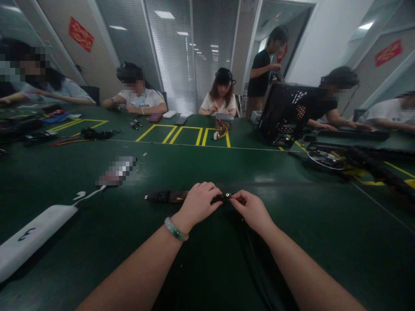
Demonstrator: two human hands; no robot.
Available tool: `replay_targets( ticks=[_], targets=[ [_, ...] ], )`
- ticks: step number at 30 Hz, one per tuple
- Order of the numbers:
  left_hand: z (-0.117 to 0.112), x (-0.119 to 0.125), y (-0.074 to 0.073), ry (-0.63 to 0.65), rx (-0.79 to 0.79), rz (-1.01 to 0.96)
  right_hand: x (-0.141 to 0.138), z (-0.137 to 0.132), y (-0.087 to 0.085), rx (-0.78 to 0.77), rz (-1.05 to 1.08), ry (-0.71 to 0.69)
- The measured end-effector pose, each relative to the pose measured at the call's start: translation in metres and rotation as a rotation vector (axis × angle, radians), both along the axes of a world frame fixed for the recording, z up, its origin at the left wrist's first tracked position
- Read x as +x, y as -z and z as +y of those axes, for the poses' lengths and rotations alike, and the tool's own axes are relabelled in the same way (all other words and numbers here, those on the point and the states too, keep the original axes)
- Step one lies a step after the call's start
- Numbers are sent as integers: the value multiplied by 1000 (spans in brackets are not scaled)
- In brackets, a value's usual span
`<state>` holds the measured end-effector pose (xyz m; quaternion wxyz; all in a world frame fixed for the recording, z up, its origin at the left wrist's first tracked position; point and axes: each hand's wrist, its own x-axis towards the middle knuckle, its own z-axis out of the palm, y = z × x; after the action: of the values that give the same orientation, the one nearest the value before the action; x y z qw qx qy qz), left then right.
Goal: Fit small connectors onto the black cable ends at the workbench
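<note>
A long dark tool (162, 197) with a rounded body and a short silvery tip lies lengthwise on the green table. My left hand (201, 201) is wrapped over its right-hand part, which hides most of that section. Just right of those fingers, a small part with a bright metallic spot (228, 195) shows at the tool's end. My right hand (251, 208) pinches at this small part with thumb and forefinger; its exact kind is too small to make out. Beneath my right hand a black cable (254, 255) runs down toward the table's near edge.
A white power bank (39, 235) with a cable leads to a phone (118, 170) on the left. Across the table stand a black computer case (288, 112) and a power supply (225, 121) with coloured wires. Several people sit around; a round black-and-silver object (326, 160) lies right.
</note>
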<state>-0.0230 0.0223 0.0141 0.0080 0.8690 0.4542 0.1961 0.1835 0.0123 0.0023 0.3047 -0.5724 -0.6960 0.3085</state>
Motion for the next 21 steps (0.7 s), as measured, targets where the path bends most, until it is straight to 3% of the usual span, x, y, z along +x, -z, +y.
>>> replay_targets(
  ticks=[4, 11, 21],
  targets=[
    [-6, 5, 0, 4, 8, -24, 3, 0, -6, 118, 83, 57],
    [-16, 13, 1, -32, -31, -40, 3, 0, -1, -93, -54, -143],
    [-18, 13, 1, -17, -40, -33, 6, 0, -3, -138, -113, -164]
  ],
)
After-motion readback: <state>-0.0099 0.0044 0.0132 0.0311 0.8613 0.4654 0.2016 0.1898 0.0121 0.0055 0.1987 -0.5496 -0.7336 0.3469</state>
